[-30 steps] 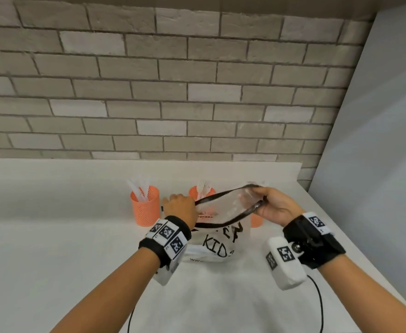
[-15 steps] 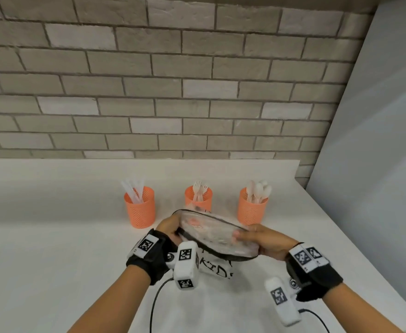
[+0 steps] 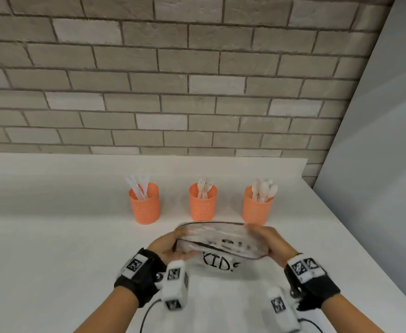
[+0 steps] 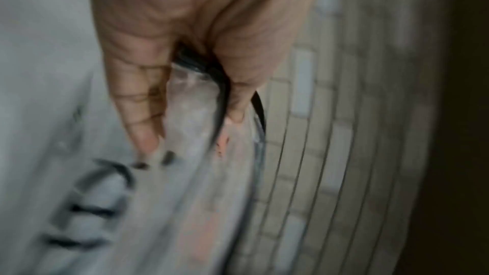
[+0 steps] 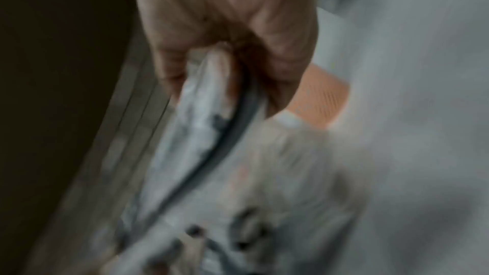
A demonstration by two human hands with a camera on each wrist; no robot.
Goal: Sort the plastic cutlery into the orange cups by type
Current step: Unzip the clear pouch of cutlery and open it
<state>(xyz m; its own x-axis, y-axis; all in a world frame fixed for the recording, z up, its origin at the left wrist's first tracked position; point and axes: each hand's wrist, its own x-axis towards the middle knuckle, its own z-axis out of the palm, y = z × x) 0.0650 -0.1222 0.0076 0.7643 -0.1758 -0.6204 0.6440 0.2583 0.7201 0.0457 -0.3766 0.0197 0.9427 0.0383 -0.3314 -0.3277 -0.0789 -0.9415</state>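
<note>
Three orange mesh cups stand in a row on the white counter: the left cup (image 3: 144, 204) holds white knives, the middle cup (image 3: 203, 202) forks, the right cup (image 3: 257, 205) spoons. In front of them both hands hold a clear plastic pouch (image 3: 221, 241) with a black zipper rim and black lettering. My left hand (image 3: 170, 245) grips its left end (image 4: 195, 99), thumb on one side and fingers on the other. My right hand (image 3: 268, 241) grips its right end (image 5: 209, 95). Both wrist views are blurred; an orange cup (image 5: 325, 99) shows behind the right hand.
A grey brick wall (image 3: 173, 80) rises behind a white ledge at the back of the counter (image 3: 53, 248). A grey panel (image 3: 384, 164) closes the right side, and the counter edge runs diagonally below it.
Both hands have brought the pouch down from in front of the cups to low over the counter. All three cups are now unhidden.
</note>
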